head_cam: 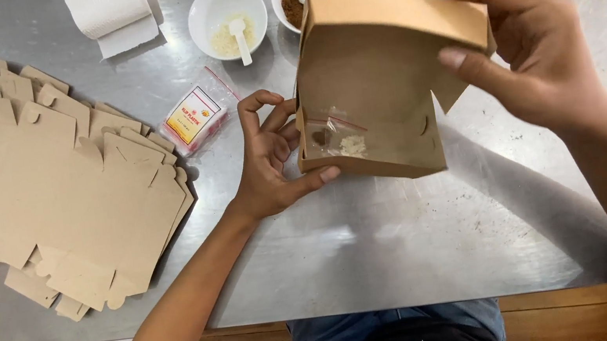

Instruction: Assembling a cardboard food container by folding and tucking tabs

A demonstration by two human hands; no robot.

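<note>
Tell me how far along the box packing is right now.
Done: the brown box is folded up, with small clear spice bags lying inside. In hand: the left hand steadies its near corner, and the right hand holds the lid flap, not yet closed. Left: the stack of flat box blanks remains unfolded, and two white bowls hold powders.

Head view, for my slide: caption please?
Both hands, left hand and right hand, hold an open cardboard box over a steel table.
</note>
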